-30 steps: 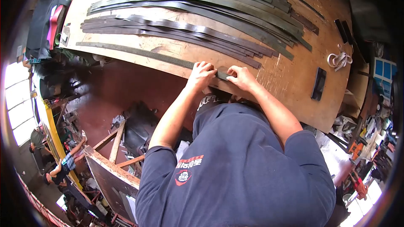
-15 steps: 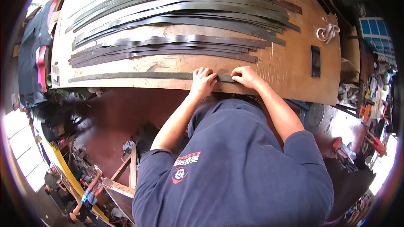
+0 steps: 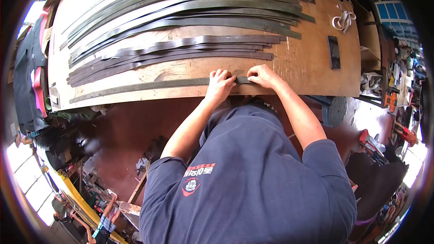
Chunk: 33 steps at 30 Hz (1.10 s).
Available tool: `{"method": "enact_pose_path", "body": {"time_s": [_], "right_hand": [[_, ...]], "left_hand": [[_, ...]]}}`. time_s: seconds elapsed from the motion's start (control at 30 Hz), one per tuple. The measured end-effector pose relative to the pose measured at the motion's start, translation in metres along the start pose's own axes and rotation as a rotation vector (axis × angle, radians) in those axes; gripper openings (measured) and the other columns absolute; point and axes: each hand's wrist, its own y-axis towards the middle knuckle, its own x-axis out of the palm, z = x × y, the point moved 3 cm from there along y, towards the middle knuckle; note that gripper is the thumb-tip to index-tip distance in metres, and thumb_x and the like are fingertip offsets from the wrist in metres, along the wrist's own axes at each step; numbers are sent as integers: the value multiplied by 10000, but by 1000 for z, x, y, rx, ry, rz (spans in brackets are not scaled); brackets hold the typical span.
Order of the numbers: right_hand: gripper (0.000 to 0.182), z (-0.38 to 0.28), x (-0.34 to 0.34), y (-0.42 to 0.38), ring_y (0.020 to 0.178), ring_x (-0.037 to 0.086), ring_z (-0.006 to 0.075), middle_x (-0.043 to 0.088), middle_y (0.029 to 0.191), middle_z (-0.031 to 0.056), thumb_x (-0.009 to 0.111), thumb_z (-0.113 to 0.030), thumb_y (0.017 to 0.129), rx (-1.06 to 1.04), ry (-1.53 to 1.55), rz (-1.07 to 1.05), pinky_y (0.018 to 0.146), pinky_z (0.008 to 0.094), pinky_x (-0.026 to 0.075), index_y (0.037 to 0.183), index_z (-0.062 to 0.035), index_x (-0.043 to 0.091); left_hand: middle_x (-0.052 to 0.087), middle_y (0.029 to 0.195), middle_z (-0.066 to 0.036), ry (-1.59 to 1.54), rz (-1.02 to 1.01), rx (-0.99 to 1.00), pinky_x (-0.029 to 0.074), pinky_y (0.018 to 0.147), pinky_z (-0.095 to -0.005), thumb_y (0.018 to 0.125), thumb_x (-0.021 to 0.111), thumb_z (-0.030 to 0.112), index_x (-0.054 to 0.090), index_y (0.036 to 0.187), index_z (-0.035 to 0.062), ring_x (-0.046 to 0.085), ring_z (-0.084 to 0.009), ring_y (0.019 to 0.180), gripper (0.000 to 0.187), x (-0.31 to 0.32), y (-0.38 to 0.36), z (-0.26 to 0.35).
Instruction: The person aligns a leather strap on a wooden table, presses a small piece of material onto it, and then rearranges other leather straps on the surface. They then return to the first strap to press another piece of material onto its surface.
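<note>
A long dark olive strip lies along the front edge of the wooden table. My left hand is closed over it, fingertips pressing on the strip. Just to the right, my right hand pinches the strip near its right end, thumb and fingers together. A short stretch of strip shows between the two hands. Beyond them lie several brown strips, side by side and partly overlapping. Farther back, several olive-green strips spread across the table.
A dark phone rests on the right of the wooden table, with a bundle of white cord behind it. Dark fabric hangs at the left. A blue stool stands below the table's right front edge. Another person appears at lower left.
The whole view has shifted and tilted slightly. Both hands stay on the strip at nearly the same spot, with only small finger movements.
</note>
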Motion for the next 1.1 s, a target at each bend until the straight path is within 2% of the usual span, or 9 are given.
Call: {"method": "enact_pose_path", "body": {"time_s": [0.13,0.2,0.5,0.83,0.9,1.1], "right_hand": [[185,-2,-1,1,776,651,219,686,832,132,674,-146,796,5,-4,-13,726,342,499,931,-21,690],[198,-3,-2,1,813,671,265,688,860,166,678,-154,777,16,0,-16,749,365,516,927,-26,693],[197,-5,-1,0,846,669,294,690,890,161,660,-155,783,-27,-40,22,774,374,520,925,-24,694],[218,-6,-3,0,875,666,304,690,905,163,647,-160,769,-64,-64,12,792,380,520,925,-15,698],[216,-6,-3,0,874,665,309,688,904,167,649,-158,769,-83,-62,10,787,384,520,922,-13,697],[211,-7,-3,0,878,663,312,687,905,168,650,-156,773,-79,-74,0,788,386,519,922,-13,698]], "left_hand": [[581,968,-39,3,-5,-3,368,875,-420,752,712,199,691,1011,103,515,-255,975,277,0,0,1],[581,968,-42,-21,0,5,369,877,-422,751,711,194,691,1003,98,516,-256,975,271,1,2,2],[586,951,-52,-27,-8,24,380,868,-419,751,706,179,692,974,91,523,-256,954,241,13,9,10],[586,957,-45,-12,-22,139,383,877,-404,747,706,175,677,969,83,525,-246,953,242,16,9,5],[587,969,-45,11,-75,170,382,878,-406,743,708,179,670,975,78,522,-241,961,256,17,9,5],[587,975,-49,5,-115,156,377,883,-409,751,702,175,670,1000,80,520,-244,964,269,17,10,5]]}}
